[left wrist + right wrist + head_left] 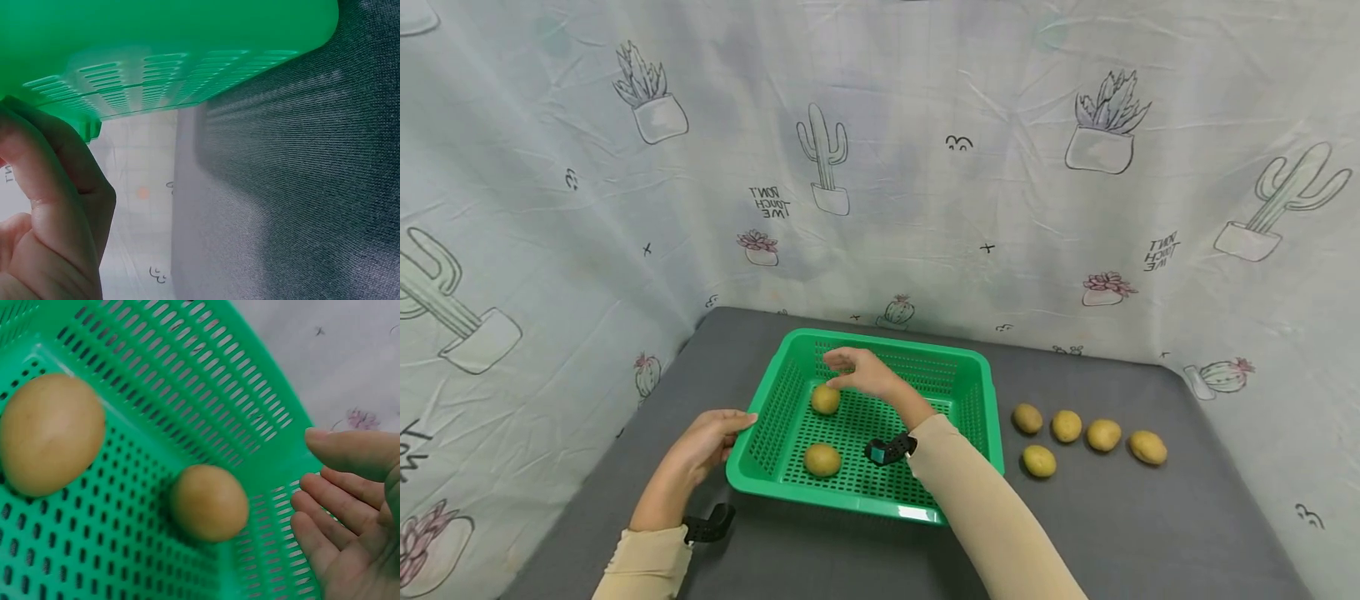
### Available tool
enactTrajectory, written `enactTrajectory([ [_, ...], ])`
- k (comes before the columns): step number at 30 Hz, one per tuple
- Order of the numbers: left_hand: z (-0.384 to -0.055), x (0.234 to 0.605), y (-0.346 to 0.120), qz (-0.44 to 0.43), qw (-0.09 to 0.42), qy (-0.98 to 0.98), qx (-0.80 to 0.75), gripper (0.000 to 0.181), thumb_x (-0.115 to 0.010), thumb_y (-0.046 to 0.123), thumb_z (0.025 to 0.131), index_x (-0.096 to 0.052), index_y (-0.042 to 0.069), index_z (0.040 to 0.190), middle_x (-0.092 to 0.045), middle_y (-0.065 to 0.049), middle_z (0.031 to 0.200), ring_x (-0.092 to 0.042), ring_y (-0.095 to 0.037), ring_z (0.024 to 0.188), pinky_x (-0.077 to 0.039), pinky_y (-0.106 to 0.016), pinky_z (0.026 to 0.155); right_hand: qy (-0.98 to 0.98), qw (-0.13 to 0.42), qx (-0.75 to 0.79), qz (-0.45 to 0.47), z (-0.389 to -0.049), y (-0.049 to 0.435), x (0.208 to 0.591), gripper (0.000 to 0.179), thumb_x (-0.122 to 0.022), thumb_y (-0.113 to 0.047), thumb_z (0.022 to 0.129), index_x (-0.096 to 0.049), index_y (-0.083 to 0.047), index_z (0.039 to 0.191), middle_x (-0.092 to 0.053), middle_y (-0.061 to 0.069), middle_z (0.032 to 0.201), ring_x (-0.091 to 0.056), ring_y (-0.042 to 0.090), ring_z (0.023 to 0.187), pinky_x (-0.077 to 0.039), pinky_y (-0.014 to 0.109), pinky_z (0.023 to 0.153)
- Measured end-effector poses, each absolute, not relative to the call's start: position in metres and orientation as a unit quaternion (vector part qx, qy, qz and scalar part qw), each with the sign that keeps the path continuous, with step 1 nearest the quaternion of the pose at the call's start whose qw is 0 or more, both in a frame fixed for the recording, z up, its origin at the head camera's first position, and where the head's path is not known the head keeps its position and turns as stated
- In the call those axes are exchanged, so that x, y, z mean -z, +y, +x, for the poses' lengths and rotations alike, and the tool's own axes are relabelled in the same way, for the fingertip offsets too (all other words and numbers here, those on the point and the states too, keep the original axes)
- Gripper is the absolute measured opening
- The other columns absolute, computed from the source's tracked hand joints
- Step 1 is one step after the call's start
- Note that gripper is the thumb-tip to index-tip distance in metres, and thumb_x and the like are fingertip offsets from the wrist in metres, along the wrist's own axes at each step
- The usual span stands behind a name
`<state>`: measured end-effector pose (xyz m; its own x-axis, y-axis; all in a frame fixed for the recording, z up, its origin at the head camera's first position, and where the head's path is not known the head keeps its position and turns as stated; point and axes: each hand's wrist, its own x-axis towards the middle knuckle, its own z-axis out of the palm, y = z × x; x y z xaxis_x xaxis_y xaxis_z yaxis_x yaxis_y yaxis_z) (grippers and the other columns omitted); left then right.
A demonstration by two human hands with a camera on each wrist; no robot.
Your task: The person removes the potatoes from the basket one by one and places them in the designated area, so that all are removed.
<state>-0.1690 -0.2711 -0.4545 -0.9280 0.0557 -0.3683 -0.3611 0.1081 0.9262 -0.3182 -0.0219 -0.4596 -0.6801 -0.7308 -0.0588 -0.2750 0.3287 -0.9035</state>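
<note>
A green plastic basket (865,497) with slotted walls stands on the grey cloth. At its left side my left hand (709,442) pinches the rim, thumb above and fingers below; the left wrist view shows those curled fingers (62,181) against the outer wall. Inside lie two potatoes: one near the front left (822,460), one farther back (825,399). My right hand (863,371) hovers over the basket close to the farther potato, holding nothing. In the right wrist view its fingers (340,506) are spread and apart from that potato (209,503).
Right of the basket, several potatoes lie on the grey cloth: a row of them, with the rightmost potato (1147,447) farthest out, and one potato (1039,461) in front of the row. A white curtain (910,183) printed with cacti hangs behind and along both sides.
</note>
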Motion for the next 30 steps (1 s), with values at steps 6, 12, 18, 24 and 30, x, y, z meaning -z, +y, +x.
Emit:
enactTrajectory([
  [6, -0.170, 0.453, -0.270, -0.109, 0.157, 0.729, -0.658, 0.027, -0.052, 0.023, 0.099, -0.049, 0.014, 0.073, -0.035, 0.006, 0.057, -0.034, -0.008, 0.050, -0.038, -0.026, 0.057, 0.796, 0.263, 0.449, -0.309, -0.320, -0.021, 0.476, 0.059, -0.066, -0.015, 0.090, -0.041, -0.004, 0.142, -0.044, 0.011, 0.145, -0.042, 0.027, 0.134, -0.038, 0.036, 0.106],
  [12, -0.171, 0.452, -0.268, -0.110, 0.155, 0.732, -0.654, 0.031, -0.051, 0.023, 0.099, -0.047, 0.015, 0.070, -0.033, 0.005, 0.057, -0.034, -0.008, 0.050, -0.038, -0.026, 0.057, 0.803, 0.280, 0.436, -0.295, -0.318, -0.020, 0.486, 0.062, -0.067, -0.016, 0.090, -0.039, -0.006, 0.144, -0.041, 0.011, 0.147, -0.040, 0.027, 0.134, -0.038, 0.040, 0.106],
  [18, -0.172, 0.452, -0.267, -0.116, 0.154, 0.733, -0.653, 0.027, -0.052, 0.025, 0.099, -0.052, 0.013, 0.074, -0.038, 0.005, 0.057, -0.037, -0.007, 0.051, -0.039, -0.026, 0.057, 0.803, 0.291, 0.446, -0.267, -0.316, -0.022, 0.495, 0.065, -0.070, -0.016, 0.087, -0.040, -0.007, 0.143, -0.045, 0.011, 0.144, -0.042, 0.027, 0.132, -0.040, 0.042, 0.104],
  [24, -0.171, 0.453, -0.268, -0.116, 0.156, 0.731, -0.654, 0.021, -0.052, 0.025, 0.098, -0.058, 0.007, 0.088, -0.046, 0.006, 0.060, -0.040, -0.007, 0.052, -0.041, -0.025, 0.057, 0.805, 0.287, 0.446, -0.267, -0.314, -0.025, 0.502, 0.067, -0.071, -0.015, 0.086, -0.038, -0.007, 0.144, -0.046, 0.011, 0.142, -0.044, 0.027, 0.131, -0.042, 0.042, 0.102],
  [30, -0.169, 0.453, -0.269, -0.112, 0.156, 0.730, -0.656, 0.022, -0.052, 0.025, 0.098, -0.057, 0.009, 0.084, -0.047, 0.006, 0.060, -0.041, -0.007, 0.053, -0.042, -0.025, 0.057, 0.818, 0.274, 0.428, -0.271, -0.311, -0.029, 0.505, 0.068, -0.072, -0.017, 0.085, -0.039, -0.007, 0.144, -0.048, 0.012, 0.138, -0.046, 0.027, 0.127, -0.043, 0.042, 0.099],
])
